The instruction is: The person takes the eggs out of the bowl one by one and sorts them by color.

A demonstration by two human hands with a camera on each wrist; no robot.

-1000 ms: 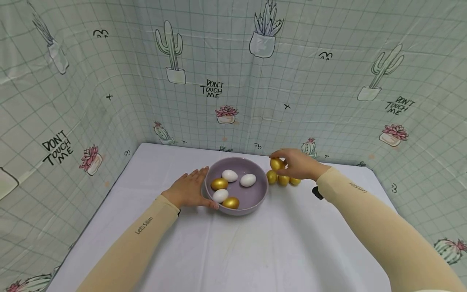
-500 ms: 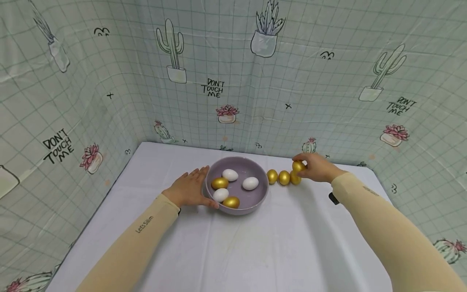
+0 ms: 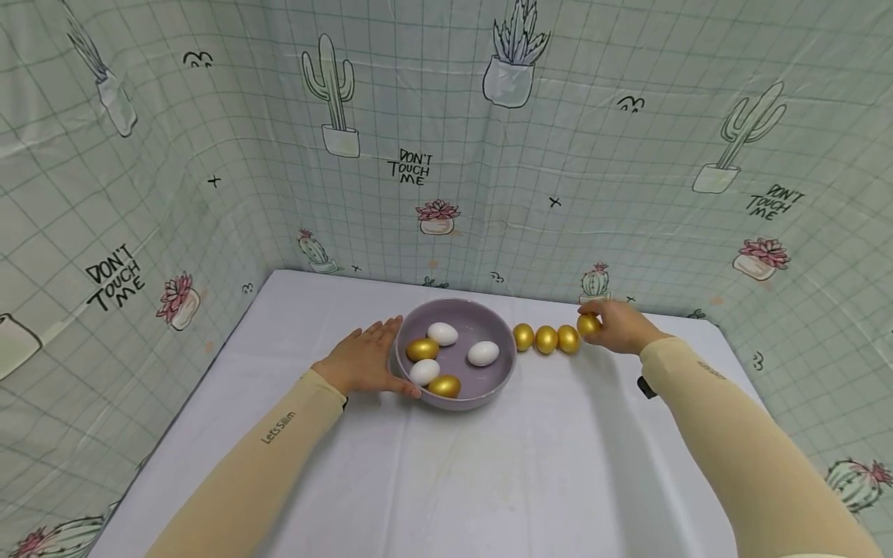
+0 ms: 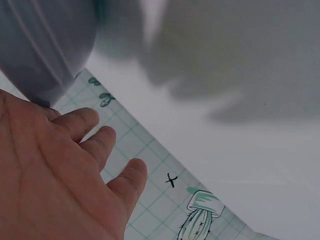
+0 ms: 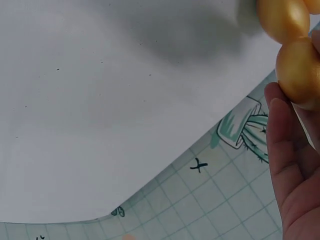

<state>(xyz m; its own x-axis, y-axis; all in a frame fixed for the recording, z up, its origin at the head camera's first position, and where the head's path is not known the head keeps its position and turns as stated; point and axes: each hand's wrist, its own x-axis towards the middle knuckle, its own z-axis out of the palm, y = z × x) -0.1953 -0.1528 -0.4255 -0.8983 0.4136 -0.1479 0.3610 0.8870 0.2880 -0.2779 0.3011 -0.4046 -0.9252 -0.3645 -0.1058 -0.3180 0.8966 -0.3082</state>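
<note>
My left hand (image 3: 365, 360) rests against the left side of a round mauve bowl (image 3: 502, 380), fingers extended and thumb along the near rim. Inside the bowl lie white eggs (image 3: 483, 353) and golden eggs (image 3: 444, 387), several in all. To the right of the bowl, my right hand (image 3: 619, 325) pinches a golden egg (image 3: 589, 325) between thumb and fingers. That egg is at the right end of a row of golden eggs (image 3: 546, 339) on the table. In the right wrist view the pinched egg (image 5: 297, 72) appears to touch its neighbour (image 5: 285, 19).
A white cloth-covered table (image 3: 460, 480) carries everything. Behind it and at both sides hangs a grid-patterned curtain (image 3: 488, 155) printed with cacti and lettering. The table's back edge runs close behind the bowl and the egg row.
My right hand has carried the golden egg rightward from above the row's left end, then lowered it at the right end. The left hand stays at the bowl; one white egg shifted slightly.
</note>
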